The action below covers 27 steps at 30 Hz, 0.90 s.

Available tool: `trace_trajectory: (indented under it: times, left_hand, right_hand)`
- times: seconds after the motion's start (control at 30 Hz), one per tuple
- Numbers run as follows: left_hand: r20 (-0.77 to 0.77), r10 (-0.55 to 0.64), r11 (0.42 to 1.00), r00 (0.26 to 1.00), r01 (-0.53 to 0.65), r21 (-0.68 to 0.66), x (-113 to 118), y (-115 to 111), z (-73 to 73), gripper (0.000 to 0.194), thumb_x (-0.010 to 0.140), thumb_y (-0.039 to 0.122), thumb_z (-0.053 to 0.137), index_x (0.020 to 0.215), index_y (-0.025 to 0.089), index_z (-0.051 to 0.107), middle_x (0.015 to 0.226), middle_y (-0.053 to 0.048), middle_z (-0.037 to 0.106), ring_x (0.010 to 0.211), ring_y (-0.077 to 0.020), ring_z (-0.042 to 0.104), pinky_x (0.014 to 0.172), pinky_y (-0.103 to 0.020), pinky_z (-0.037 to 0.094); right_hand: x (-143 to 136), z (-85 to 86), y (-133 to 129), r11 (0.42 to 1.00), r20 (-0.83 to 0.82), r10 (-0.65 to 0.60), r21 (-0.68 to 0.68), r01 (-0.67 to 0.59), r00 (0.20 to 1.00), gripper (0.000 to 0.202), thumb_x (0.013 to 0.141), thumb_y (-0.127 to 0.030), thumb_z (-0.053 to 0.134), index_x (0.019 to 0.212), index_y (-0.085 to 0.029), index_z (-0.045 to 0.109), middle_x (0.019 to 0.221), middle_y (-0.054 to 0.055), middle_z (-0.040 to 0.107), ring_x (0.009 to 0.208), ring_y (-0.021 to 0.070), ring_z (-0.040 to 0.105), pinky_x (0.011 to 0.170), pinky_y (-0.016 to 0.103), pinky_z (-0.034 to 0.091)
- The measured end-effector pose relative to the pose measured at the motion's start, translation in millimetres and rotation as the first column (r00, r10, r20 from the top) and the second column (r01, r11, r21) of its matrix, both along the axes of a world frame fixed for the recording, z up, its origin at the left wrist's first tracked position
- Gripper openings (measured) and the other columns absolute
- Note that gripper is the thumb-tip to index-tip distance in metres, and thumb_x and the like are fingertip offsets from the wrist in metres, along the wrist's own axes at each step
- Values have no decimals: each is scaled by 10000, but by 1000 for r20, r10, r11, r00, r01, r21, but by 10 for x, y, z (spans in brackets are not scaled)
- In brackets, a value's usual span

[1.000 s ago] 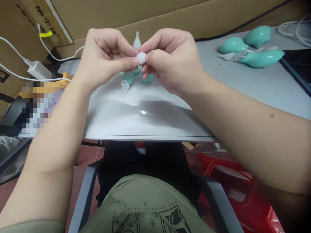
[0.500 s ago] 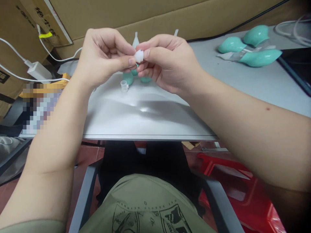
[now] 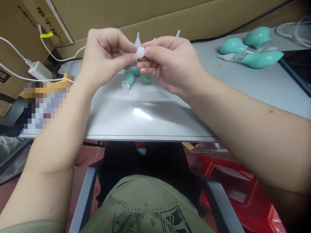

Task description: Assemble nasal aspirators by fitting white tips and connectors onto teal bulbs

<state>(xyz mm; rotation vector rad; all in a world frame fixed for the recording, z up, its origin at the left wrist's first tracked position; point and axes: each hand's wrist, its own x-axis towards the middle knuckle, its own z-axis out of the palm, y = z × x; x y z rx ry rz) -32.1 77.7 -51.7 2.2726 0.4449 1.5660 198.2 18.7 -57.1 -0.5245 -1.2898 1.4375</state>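
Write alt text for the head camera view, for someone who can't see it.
Two bare hands, left hand and right hand, pinch a small white plastic piece between their fingertips above a grey table. Behind them stand teal bulbs with white nozzles and a small clear cap; more teal bulbs lie at the far right, with cardboard boxes behind.

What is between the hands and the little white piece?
Nothing visible. The left hand and the right hand both pinch the small white piece directly between their fingertips, held up above the grey table. The teal bulbs and a clear cap stand behind and below it, apart.
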Motion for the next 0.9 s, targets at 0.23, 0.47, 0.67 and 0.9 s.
trace_trajectory:
  times: [0.23,0.47,0.67,0.9]
  left_hand:
    - [-2,140,976,990,-137,171,94,-137,34,121,845,301,1046,881,372,954,787,-1,857,613,-222,769,470,-356,525]
    - [48,157,961,986,-164,224,128,-134,34,232,887,458,1106,884,321,918,781,14,843,619,-160,720,489,-315,523]
    - [20,182,951,983,-182,249,123,-250,77,269,995,489,1090,938,308,899,846,27,861,709,-144,761,581,-324,615]
    - [5,93,960,996,-91,266,90,-147,82,347,989,635,1070,963,318,932,835,-21,859,690,-209,804,544,-357,628]
  right_hand:
    - [62,42,-14,998,96,-40,-35,43,995,414,812,-488,1140,966,-297,807,1114,52,863,1229,285,864,998,360,801]
    - [5,75,-60,996,56,-86,0,86,995,233,980,-363,1034,927,-270,827,1066,23,870,1109,204,875,997,292,796]
    - [-4,97,-98,994,53,-106,9,106,993,307,994,-331,1035,886,-246,761,1063,52,863,1079,218,889,952,279,790]
    - [26,54,-57,992,64,-114,61,111,991,229,986,-380,1015,998,-299,801,1033,8,867,1062,220,889,964,311,800]
